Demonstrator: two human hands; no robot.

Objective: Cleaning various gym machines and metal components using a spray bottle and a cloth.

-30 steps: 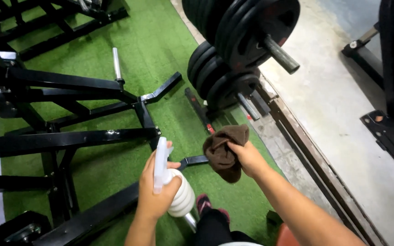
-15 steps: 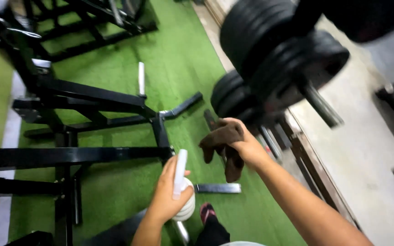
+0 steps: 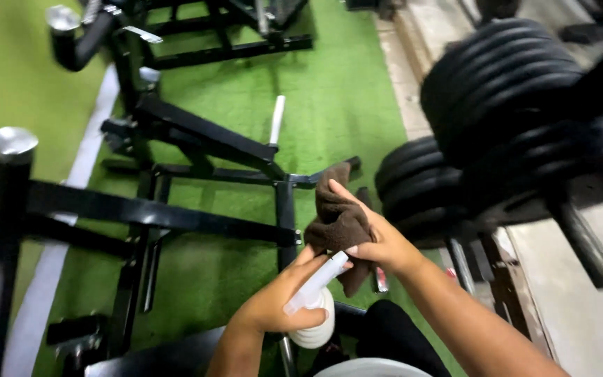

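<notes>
Spray bottle (image 3: pixel 313 307), white, contents hidden, in left hand (image 3: pixel 277 301) beside brown cloth (image 3: pixel 338 227).

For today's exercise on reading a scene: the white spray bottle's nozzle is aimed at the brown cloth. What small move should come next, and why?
Probably squeeze the trigger. The left hand holds the white spray bottle with its nozzle against the brown cloth, which the right hand holds bunched right in front, so a short spray should wet the cloth.
</notes>
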